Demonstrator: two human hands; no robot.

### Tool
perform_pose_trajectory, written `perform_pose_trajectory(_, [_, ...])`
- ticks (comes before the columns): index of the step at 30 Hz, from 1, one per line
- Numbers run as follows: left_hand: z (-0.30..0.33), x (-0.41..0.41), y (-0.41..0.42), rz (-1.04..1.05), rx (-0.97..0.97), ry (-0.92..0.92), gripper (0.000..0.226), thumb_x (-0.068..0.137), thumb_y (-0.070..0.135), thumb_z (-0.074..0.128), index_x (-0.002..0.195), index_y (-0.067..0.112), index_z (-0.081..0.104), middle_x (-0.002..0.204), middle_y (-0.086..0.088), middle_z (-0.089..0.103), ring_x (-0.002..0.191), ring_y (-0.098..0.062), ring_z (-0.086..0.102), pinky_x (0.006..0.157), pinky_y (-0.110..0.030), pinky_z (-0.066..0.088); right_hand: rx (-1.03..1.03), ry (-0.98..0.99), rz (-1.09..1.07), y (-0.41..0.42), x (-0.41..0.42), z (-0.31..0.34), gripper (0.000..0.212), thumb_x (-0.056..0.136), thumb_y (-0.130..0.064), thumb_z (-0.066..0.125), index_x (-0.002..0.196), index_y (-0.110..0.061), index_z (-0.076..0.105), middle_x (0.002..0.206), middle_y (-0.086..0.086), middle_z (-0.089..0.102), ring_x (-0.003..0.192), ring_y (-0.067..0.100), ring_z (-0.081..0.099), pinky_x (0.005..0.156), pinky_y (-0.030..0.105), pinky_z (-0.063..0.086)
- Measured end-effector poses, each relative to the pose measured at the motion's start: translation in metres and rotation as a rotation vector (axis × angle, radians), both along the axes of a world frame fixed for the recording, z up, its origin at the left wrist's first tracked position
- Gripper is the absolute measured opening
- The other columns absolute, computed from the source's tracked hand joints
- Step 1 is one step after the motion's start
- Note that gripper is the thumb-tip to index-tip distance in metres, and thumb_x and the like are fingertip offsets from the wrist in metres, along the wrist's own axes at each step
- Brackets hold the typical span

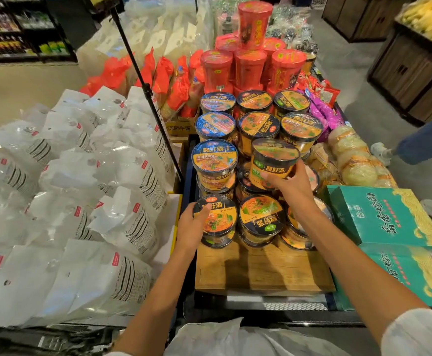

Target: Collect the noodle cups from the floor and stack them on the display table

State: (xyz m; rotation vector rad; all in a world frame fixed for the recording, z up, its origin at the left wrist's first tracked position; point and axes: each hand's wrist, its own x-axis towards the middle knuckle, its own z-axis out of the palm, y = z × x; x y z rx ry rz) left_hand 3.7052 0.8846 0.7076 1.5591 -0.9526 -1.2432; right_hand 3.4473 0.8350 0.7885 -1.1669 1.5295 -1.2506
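Orange-and-black noodle cups stand in stacked rows on the wooden display table point(261, 276). My left hand point(191, 227) grips a black-lidded noodle cup point(218, 217) at the front left of the stack, thumb across its lid. Further back, my right hand point(290, 185) holds another noodle cup point(274, 158) from below, lifted and tilted above the middle column. A blue-rimmed cup stack point(214, 160) stands just left of it. Tall red cups point(251, 65) are piled at the far end.
White plastic bags point(81, 188) fill the bin on the left, with a black pole point(145, 91) slanting across. Green boxes point(387, 217) lie to the right of the table. A person's legs point(425, 147) stand in the aisle at far right. Round noodle packs point(353, 155) sit beside the cups.
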Motion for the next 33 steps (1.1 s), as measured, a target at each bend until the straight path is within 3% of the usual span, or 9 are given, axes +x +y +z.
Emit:
perform_pose_trajectory(7, [0.002, -0.003, 0.002, 0.029, -0.009, 0.037, 0.01, 0.1, 0.037, 0.07, 0.109, 0.035, 0.066, 0.105, 0.011, 0.076, 0.086, 0.01, 0.071, 0.062, -0.007, 0.052, -0.019, 0.106, 0.035, -0.014, 0.004, -0.012, 0.082, 0.065, -0.047, 0.098, 0.121, -0.064, 0.04, 0.121, -0.037, 0.059, 0.102, -0.031, 0.052, 0.085, 0.008, 0.04])
perform_pose_trajectory(11, [0.001, -0.002, 0.001, 0.03, -0.01, 0.026, 0.01, 0.099, 0.04, 0.07, 0.108, 0.038, 0.066, 0.109, 0.009, 0.077, 0.096, 0.001, 0.074, 0.071, -0.014, 0.055, -0.014, 0.15, 0.069, -0.018, 0.005, -0.019, 0.091, 0.067, -0.042, 0.098, 0.136, -0.045, 0.039, 0.12, -0.036, 0.055, 0.098, -0.034, 0.05, 0.08, 0.004, 0.039])
perform_pose_trajectory(13, [0.0, -0.002, 0.001, 0.023, -0.006, 0.022, 0.016, 0.099, 0.042, 0.069, 0.114, 0.036, 0.065, 0.113, 0.007, 0.076, 0.101, -0.004, 0.074, 0.074, -0.017, 0.056, -0.023, 0.184, 0.084, -0.019, 0.006, -0.021, 0.093, 0.068, -0.043, 0.097, 0.139, -0.042, 0.037, 0.122, -0.035, 0.054, 0.1, -0.029, 0.051, 0.078, 0.001, 0.038])
perform_pose_trajectory(15, [0.0, -0.002, 0.0, 0.023, 0.002, 0.012, 0.015, 0.099, 0.043, 0.069, 0.112, 0.038, 0.064, 0.113, 0.008, 0.076, 0.102, -0.004, 0.073, 0.076, -0.019, 0.057, -0.027, 0.201, 0.091, -0.02, 0.006, -0.023, 0.097, 0.07, -0.041, 0.096, 0.146, -0.036, 0.036, 0.128, -0.025, 0.057, 0.109, -0.012, 0.056, 0.081, 0.001, 0.038])
perform_pose_trajectory(18, [-0.001, -0.002, 0.0, 0.022, 0.004, 0.011, 0.011, 0.099, 0.044, 0.07, 0.105, 0.044, 0.061, 0.105, 0.017, 0.073, 0.09, 0.012, 0.07, 0.067, -0.011, 0.054, -0.031, 0.227, 0.095, -0.022, 0.006, -0.024, 0.098, 0.072, -0.039, 0.096, 0.149, -0.032, 0.036, 0.129, -0.02, 0.055, 0.119, 0.001, 0.052, 0.081, 0.001, 0.038])
perform_pose_trajectory(24, [0.002, -0.003, 0.001, 0.015, 0.008, -0.007, 0.013, 0.098, 0.045, 0.07, 0.102, 0.048, 0.058, 0.106, 0.017, 0.071, 0.093, 0.008, 0.071, 0.066, -0.01, 0.053, -0.013, 0.263, 0.098, -0.025, 0.007, -0.028, 0.105, 0.07, -0.045, 0.095, 0.153, -0.029, 0.033, 0.132, -0.017, 0.055, 0.12, 0.003, 0.053, 0.093, 0.018, 0.042])
perform_pose_trajectory(26, [0.0, -0.001, 0.0, 0.001, 0.015, -0.004, 0.019, 0.098, 0.047, 0.069, 0.114, 0.045, 0.059, 0.114, 0.011, 0.073, 0.102, 0.002, 0.071, 0.075, -0.017, 0.056, -0.008, 0.268, 0.109, -0.025, 0.006, -0.027, 0.106, 0.069, -0.048, 0.095, 0.153, -0.031, 0.033, 0.131, -0.02, 0.055, 0.119, 0.002, 0.052, 0.093, 0.019, 0.041])
perform_pose_trajectory(30, [0.003, 0.0, 0.003, 0.003, 0.072, -0.002, 0.055, 0.095, 0.058, 0.067, 0.139, 0.027, 0.059, 0.131, 0.005, 0.07, 0.12, -0.012, 0.067, 0.094, -0.032, 0.059, -0.011, 0.26, 0.161, -0.02, -0.002, -0.018, 0.108, 0.065, -0.062, 0.092, 0.153, -0.039, 0.034, 0.138, -0.022, 0.056, 0.121, -0.004, 0.054, 0.098, 0.021, 0.042])
perform_pose_trajectory(33, [0.01, 0.0, 0.011, 0.038, 0.096, 0.126, 0.052, 0.091, 0.066, 0.058, 0.127, 0.03, 0.066, 0.115, 0.012, 0.078, 0.113, -0.009, 0.072, 0.086, -0.024, 0.058, -0.015, 0.24, 0.172, -0.006, -0.011, -0.012, 0.105, 0.068, -0.07, 0.086, 0.154, -0.041, 0.034, 0.145, -0.026, 0.052, 0.125, -0.012, 0.052, 0.108, 0.026, 0.043])
